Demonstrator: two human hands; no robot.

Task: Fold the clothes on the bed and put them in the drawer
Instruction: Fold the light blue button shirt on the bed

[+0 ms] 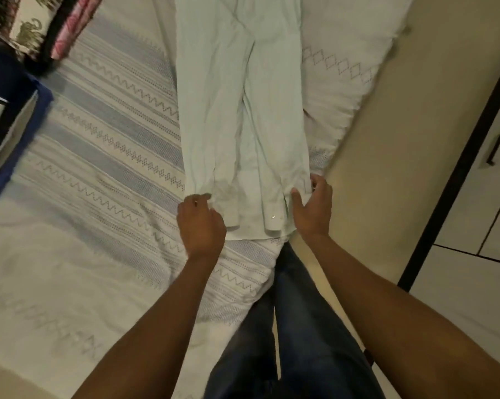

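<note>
The shirt (pixel 237 110) lies flat and lengthwise on the bed (pixel 99 168), close to its right edge. Both sleeves (pixel 272 174) are laid inward down the body, so the cuffs end near the hem. That narrows it to a long strip, ready to be doubled over.

The left hand (pixel 201 226) has its fingers curled over the near left corner of the hem. The right hand (pixel 313 211) pinches the near right edge between thumb and fingers. Each hand takes a corner, presumably so the hem can be lifted evenly and carried toward the collar without the sleeves slipping out (loose cuffs would spoil the fold).

A pile (pixel 67 27) of patterned clothes sits at the bed's far left, well apart from the shirt and apparently waiting its turn. A cabinet (pixel 496 197) with a dark handle (pixel 497 145) stands to the right across the floor. I cannot tell whether it holds the drawer.
</note>
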